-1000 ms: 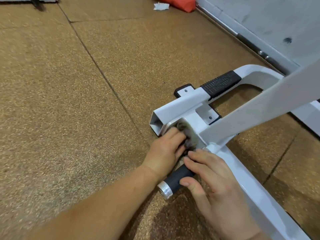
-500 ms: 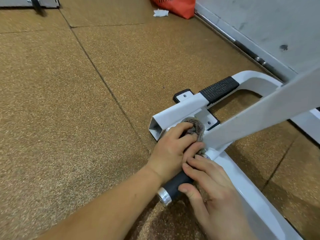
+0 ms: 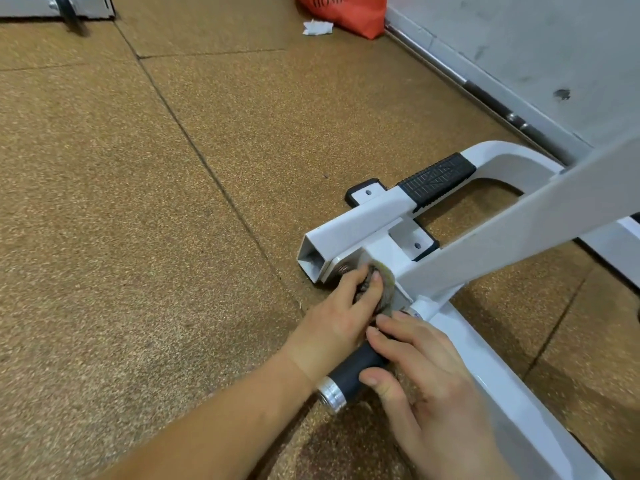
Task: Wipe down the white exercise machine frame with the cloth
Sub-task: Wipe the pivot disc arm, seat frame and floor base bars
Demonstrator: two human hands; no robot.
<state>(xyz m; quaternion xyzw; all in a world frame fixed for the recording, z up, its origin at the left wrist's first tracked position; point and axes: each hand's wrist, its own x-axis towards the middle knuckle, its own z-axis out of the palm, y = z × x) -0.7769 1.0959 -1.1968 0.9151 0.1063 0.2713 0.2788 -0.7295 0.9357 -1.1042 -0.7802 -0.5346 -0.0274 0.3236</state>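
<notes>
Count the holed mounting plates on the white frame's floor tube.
2: the far plate beyond the tube, the near plate beside the slanted beam. Others may be hidden further along.

The white exercise machine frame lay low on the floor. It was a square tube, open at its left end, with a black ribbed tread, and a slanted bar rose rightward from the joint. The cloth, grey-brown and bunched, was pressed against that joint by the curled fingers of the left hand.
</notes>
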